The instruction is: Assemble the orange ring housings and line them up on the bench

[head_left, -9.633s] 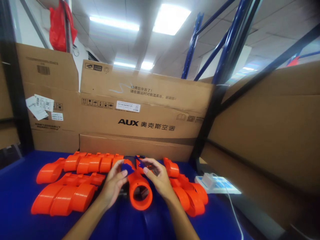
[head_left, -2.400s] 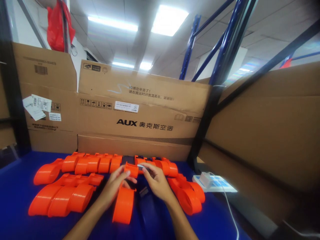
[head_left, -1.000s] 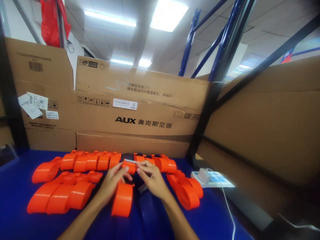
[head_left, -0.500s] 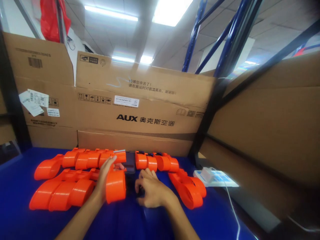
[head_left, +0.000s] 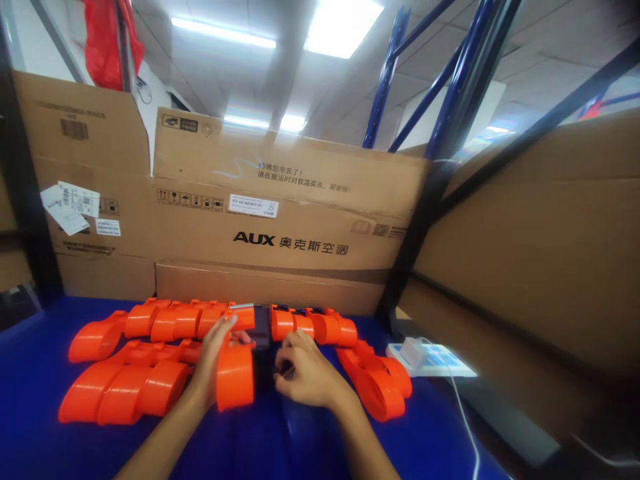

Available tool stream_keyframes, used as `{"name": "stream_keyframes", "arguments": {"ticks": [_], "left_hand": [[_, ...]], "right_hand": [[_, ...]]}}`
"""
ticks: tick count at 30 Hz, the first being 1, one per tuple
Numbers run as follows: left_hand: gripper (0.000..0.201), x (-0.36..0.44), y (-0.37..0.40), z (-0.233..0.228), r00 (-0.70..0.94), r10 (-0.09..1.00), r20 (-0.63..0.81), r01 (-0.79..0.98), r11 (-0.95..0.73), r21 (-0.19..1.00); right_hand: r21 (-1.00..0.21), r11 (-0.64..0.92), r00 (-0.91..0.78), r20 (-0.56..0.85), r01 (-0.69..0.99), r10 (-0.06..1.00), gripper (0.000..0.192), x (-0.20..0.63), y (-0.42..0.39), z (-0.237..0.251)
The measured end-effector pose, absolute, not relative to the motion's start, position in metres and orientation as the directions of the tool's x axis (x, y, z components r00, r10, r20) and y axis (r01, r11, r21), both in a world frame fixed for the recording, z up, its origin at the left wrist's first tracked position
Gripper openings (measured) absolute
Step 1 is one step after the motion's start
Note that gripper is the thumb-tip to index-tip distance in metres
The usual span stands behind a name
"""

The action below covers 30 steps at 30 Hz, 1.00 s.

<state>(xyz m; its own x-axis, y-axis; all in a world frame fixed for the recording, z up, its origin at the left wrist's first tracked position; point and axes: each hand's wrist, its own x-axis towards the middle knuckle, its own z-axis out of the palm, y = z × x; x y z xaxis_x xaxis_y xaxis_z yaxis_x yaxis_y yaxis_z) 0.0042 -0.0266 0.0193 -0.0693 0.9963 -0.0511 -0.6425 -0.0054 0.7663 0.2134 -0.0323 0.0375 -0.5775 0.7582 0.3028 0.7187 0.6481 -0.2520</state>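
My left hand (head_left: 210,363) grips an orange plastic part (head_left: 235,373) standing on the blue table (head_left: 30,440), beside a row of like orange parts (head_left: 125,390). My right hand (head_left: 307,373) rests on the table just right of it, fingers curled around a small dark piece (head_left: 285,370) that is mostly hidden. A dark flat device (head_left: 261,327) lies just beyond both hands. More orange parts lie in a back row (head_left: 170,319), a right back row (head_left: 313,325) and a right group (head_left: 377,383).
Large cardboard boxes (head_left: 280,227) stand along the back of the table and a cardboard wall (head_left: 540,267) runs on the right. A white power strip with a charger (head_left: 425,357) and its cable (head_left: 463,417) lies at right. Blue rack beams (head_left: 440,87) rise behind.
My left hand has carried the orange part leftward toward the left row. My right hand let go of it and dropped to the table, closing on a small dark piece.
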Motion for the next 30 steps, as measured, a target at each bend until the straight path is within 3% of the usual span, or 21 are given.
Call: {"name": "stream_keyframes", "arguments": {"ticks": [4,9,17,30], "left_hand": [[0.040,0.010,-0.026,0.015,-0.091,0.995,0.033,-0.566,-0.079,0.820],[0.038,0.013,-0.025,0.005,0.027,0.995,0.099,-0.491,-0.074,0.868],[0.051,0.016,-0.028,0.003,0.237,0.955,0.180,-0.252,-0.118,0.961],[0.051,0.016,-0.031,0.005,0.247,0.950,0.190,-0.223,-0.135,0.965]], "right_hand": [[-0.304,0.637,-0.425,0.537,0.709,0.729,0.004,0.222,-0.026,0.043],[-0.366,0.661,-0.213,0.750,0.655,0.627,0.001,0.228,-0.020,0.047],[-0.330,0.748,-0.305,0.762,0.576,0.571,0.015,0.213,-0.028,0.043],[-0.317,0.750,-0.291,0.780,0.581,0.555,0.018,0.213,-0.030,0.042]]}}
